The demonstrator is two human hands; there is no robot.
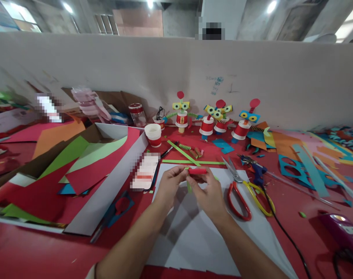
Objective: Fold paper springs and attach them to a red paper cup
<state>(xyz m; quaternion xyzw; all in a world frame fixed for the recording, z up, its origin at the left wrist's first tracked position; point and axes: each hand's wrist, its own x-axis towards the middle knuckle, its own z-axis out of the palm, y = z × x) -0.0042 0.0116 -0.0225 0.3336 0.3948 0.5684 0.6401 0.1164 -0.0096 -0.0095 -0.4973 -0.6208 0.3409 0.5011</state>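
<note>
Over white paper [198,240], left hand [171,185] pinches green strip [189,187], right hand's [210,195] closed grip holds red tube [198,171].

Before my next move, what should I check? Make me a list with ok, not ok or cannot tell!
1. Small pieces held: ok. The left hand pinches green paper beside the red piece in the right hand.
2. White sheet under the hands: ok.
3. Scissors closed: not ok. Their blades stand apart, to the right of the right hand.
4. Blue corded tool cool: cannot tell from the picture.
5. Paper figures away from the hands: ok. They stand by the wall.
</note>
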